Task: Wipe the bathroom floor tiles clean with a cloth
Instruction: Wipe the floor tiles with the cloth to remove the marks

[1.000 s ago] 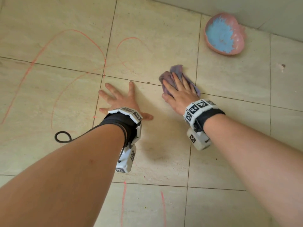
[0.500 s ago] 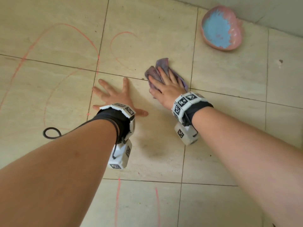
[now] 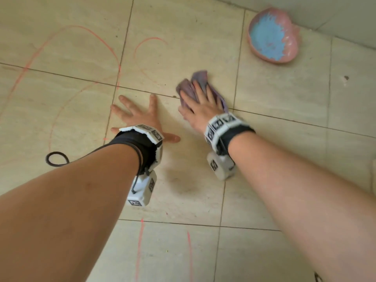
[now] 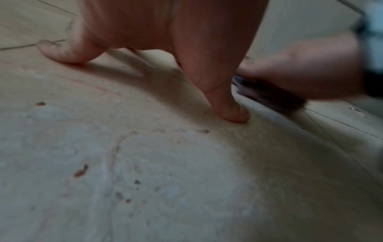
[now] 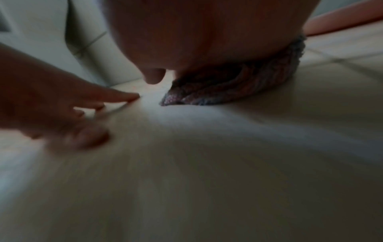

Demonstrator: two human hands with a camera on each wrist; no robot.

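My right hand [image 3: 200, 104] lies flat with straight fingers on a crumpled purple cloth [image 3: 196, 79] and presses it onto the beige floor tiles [image 3: 183, 37], right at a grout line. The right wrist view shows the cloth [image 5: 228, 88] bunched under the palm, blurred by motion. My left hand [image 3: 140, 117] rests spread flat on the tile just left of the cloth and holds nothing. Red chalk-like lines [image 3: 97, 35] curve across the tiles to the left and beyond the hands. In the left wrist view small reddish specks [image 4: 81, 172] dot the tile.
A pink bowl with a blue inside [image 3: 272, 35] sits on the floor at the far right, close to the wall [image 3: 325, 9]. A black elastic loop [image 3: 57, 158] lies by my left forearm. More red strokes [image 3: 140, 251] mark the near tiles.
My right hand has slid the cloth to the left, closer to my left hand. The left hand has stayed planted on the tile.
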